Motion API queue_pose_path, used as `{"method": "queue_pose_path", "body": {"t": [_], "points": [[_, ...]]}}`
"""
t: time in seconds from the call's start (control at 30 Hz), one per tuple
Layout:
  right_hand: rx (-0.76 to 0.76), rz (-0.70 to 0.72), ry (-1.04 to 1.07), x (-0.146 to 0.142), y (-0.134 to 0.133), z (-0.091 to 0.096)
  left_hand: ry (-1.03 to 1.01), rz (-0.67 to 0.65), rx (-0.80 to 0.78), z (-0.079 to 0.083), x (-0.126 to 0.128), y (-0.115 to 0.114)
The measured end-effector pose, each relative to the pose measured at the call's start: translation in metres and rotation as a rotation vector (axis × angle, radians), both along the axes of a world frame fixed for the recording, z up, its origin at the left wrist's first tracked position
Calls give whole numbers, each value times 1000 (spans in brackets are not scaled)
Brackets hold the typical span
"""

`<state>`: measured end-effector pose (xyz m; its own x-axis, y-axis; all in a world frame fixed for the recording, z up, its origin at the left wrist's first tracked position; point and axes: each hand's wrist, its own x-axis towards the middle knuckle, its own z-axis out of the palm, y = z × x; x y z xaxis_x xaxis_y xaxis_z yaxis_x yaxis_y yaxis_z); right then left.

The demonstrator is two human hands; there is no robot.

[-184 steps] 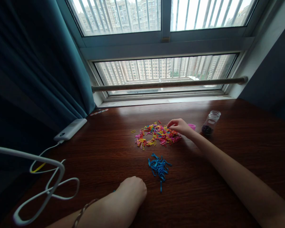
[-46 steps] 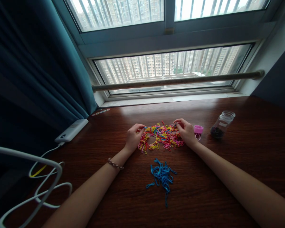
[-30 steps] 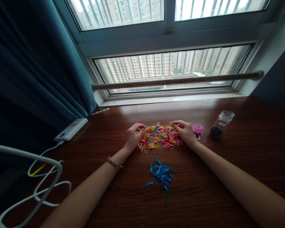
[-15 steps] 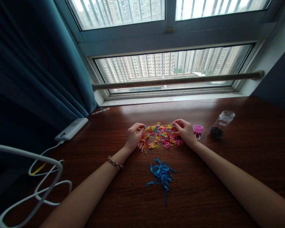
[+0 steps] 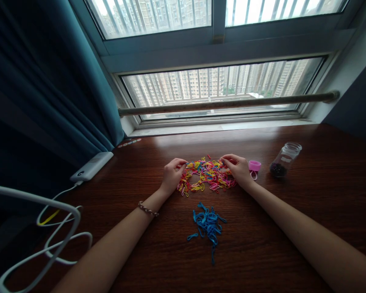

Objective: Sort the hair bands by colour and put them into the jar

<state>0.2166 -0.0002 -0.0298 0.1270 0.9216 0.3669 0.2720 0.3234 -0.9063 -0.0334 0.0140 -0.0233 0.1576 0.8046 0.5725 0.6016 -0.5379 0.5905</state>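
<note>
The mixed pile of rubber bands (image 5: 212,179) lies on the bench (image 5: 158,260) between my two hands, pink, yellow, red and blue loops tangled together. Each band should be almost weightless, soft and stretchy, hard to break by touch but quick to snag on its neighbours. I judge it best to nip one by the end of its loop, where it sticks out, and draw it up gently so the others don't come along.

My left hand (image 5: 170,176) is at the pile's left edge, thumb and forefinger brought close at a small blue bit; it is too small to tell whether I pinch it or just touch it. My right hand (image 5: 238,169) is at the far right edge, thumb and forefinger also close together, but I cannot tell whether a band is between them.

Both forearms reach forward and slant inward, backs of the hands up, with a braided bracelet (image 5: 148,209) round my left wrist. Nearer me, between the forearms, sits a blue pile (image 5: 209,224) of bands, a loose blue band (image 5: 192,236) just left of it. Just beyond my right wrist stands a pink cup (image 5: 254,165), and farther right a glass jar (image 5: 288,154) with something dark at its bottom.
</note>
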Motion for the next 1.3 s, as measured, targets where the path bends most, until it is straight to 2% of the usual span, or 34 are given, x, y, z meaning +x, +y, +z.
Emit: {"method": "queue_pose_path", "body": {"t": [0.2, 0.3, 0.37, 0.5, 0.57, 0.6, 0.67, 0.83, 0.9, 0.93, 1.03, 1.13, 1.23, 1.3], "points": [[15, -29, -23, -2, -3, 8, -2, -7, -5, 0, 0, 0], [-42, 82, 42, -12, -13, 22, 1, -14, -3, 1, 0, -1], [-109, 303, 68, -23, -24, 33, -7, -11, -8, 0, 0, -1], [-320, 923, -103, -42, -51, 46, -57, 13, -43, -3, 0, -1], [-404, 1101, -160, -47, -58, 47, -101, 27, -75, -5, 1, 0], [-410, 1112, -164, -48, -59, 46, -121, 27, -92, -5, 1, 0], [-358, 994, -133, -46, -56, 42, -139, 13, -117, -5, 1, 0], [-62, 321, -170, -31, -28, 25, -51, -9, -53, 2, 4, -8], [12, 160, -277, -25, -20, 19, 40, -96, 18, 9, 8, -17], [35, 124, -341, -23, -18, 16, 102, -169, 59, 13, 12, -23], [104, 125, -545, -20, -18, 14, 365, -509, 100, 25, 24, -47], [179, 162, -714, -22, -23, 14, 532, -703, 135, 32, 35, -68], [208, 159, -817, -24, -25, 14, 626, -775, 162, 33, 39, -75], [211, 146, -858, -25, -24, 13, 647, -703, 167, 31, 36, -69]]}}
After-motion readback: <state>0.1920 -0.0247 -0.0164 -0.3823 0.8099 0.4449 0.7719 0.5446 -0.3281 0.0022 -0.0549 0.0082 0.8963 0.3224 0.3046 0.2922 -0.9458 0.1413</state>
